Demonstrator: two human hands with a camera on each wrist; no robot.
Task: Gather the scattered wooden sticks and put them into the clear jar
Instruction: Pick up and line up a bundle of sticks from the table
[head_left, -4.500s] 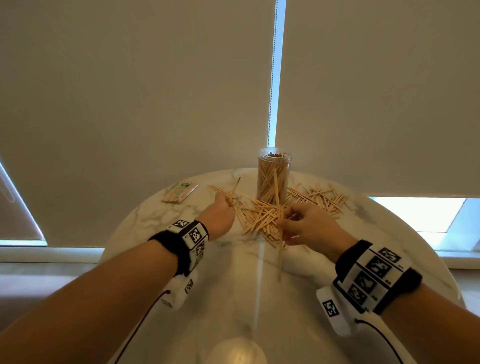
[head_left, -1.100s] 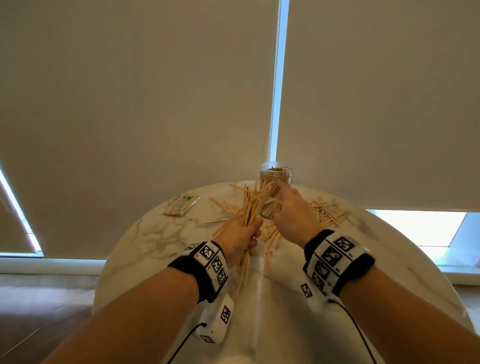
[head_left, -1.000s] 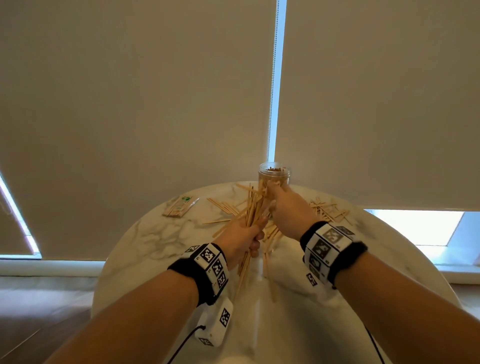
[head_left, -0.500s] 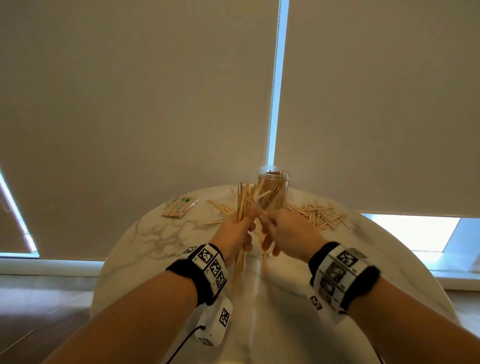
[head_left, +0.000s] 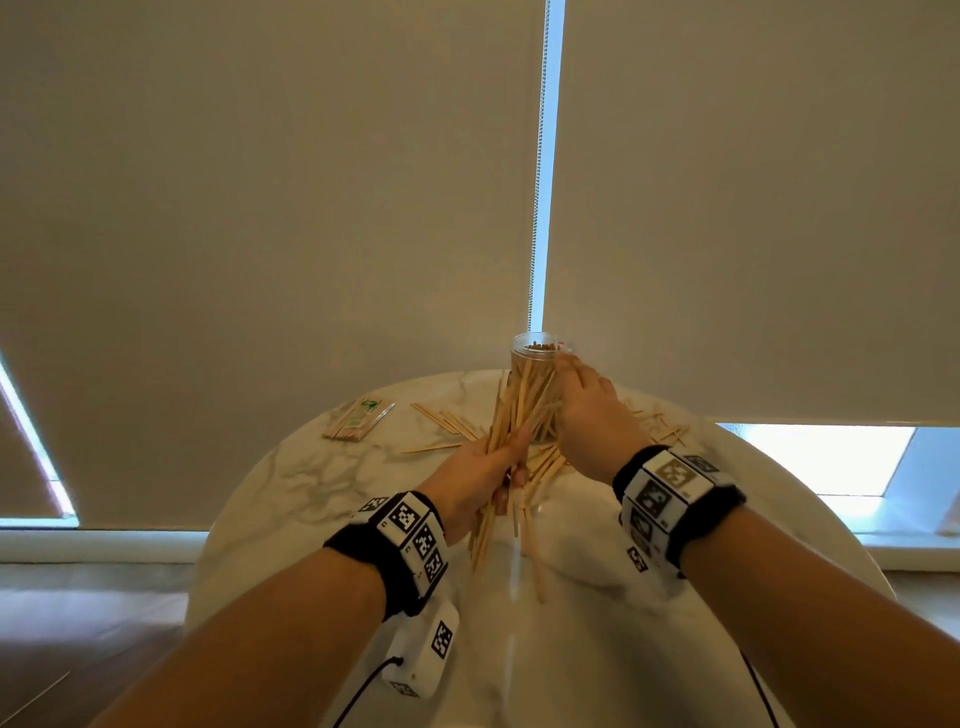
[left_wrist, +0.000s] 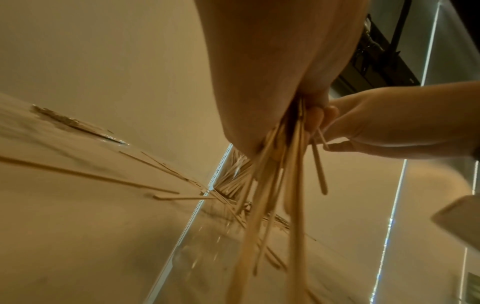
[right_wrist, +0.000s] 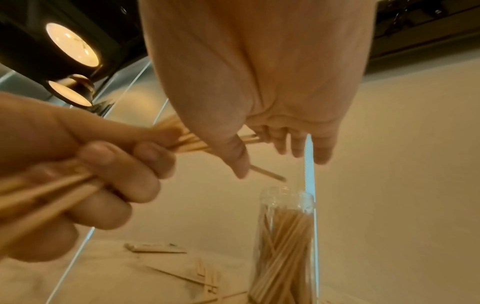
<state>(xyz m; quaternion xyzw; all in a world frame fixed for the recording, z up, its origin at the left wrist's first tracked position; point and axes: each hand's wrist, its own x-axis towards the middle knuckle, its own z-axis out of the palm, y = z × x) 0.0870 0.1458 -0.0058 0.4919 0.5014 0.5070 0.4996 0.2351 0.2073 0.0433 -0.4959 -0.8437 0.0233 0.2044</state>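
Right hand (right_wrist: 259, 107) is pinching one stick (right_wrist: 267, 174), tip aiming at 4 o'clock, down toward the jar (right_wrist: 285, 236) mouth just below; left hand (head_left: 483, 467) is gripping the bundle (head_left: 519, 415), long axis running 12 to 6, jar lying at its 12 o'clock, right hand nearer

no legible text; black-and-white square code markers on wristbands (head_left: 415, 530); packet (head_left: 358, 420) print unreadable

Wooden sticks (head_left: 511, 441) bundled, some scattered; clear jar (head_left: 535, 364) upright, part-filled.
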